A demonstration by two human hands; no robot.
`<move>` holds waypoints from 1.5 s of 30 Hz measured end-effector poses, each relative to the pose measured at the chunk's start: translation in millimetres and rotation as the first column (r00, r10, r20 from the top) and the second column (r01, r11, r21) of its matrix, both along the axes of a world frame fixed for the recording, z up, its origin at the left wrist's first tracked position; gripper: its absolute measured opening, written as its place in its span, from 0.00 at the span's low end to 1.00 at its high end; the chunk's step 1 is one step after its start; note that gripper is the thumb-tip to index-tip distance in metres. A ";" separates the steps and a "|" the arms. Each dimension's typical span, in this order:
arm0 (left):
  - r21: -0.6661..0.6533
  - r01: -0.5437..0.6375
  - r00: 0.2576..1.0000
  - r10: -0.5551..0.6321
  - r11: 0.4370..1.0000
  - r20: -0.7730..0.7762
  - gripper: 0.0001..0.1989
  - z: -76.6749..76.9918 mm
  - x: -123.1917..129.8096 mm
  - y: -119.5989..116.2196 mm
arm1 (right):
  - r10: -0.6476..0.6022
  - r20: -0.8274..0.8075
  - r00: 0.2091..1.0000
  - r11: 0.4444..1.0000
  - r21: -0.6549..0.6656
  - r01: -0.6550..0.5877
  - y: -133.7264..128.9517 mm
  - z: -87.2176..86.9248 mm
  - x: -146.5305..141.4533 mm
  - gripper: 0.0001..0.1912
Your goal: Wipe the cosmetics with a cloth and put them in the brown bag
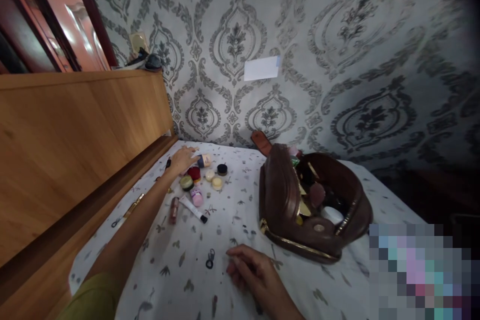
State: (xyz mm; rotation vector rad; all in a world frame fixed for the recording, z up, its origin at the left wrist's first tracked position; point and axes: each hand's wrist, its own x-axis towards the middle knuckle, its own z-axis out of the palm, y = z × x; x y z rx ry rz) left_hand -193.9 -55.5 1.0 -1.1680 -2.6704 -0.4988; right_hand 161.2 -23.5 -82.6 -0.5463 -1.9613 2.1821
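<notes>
where left fingers point(190, 150) end, a bottle point(204, 160) lies.

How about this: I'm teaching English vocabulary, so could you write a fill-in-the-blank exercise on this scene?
1. The brown bag is not shut but ____.
2. The white tube on the patterned cloth has a ____ cap.
3. The left hand is ____ from the bag than the right hand.

Missing words: open; black; farther.
</notes>
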 end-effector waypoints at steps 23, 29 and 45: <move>-0.571 0.092 0.994 -0.111 0.816 0.002 0.24 12.2 10.2 21.6 | 0.022 -0.036 0.999 0.999 0.044 -0.020 0.9 -1.4 3.2 0.24; -0.465 -0.022 0.995 -0.025 0.885 -0.094 0.31 10.7 9.9 32.3 | 0.025 -0.042 0.999 1.000 0.016 -0.024 -0.6 -1.7 3.1 0.19; -0.504 -0.019 0.992 -0.047 0.863 -0.116 0.31 -7.8 8.9 50.7 | -0.015 -0.039 0.999 1.000 0.020 0.016 -2.0 -19.8 -1.9 0.11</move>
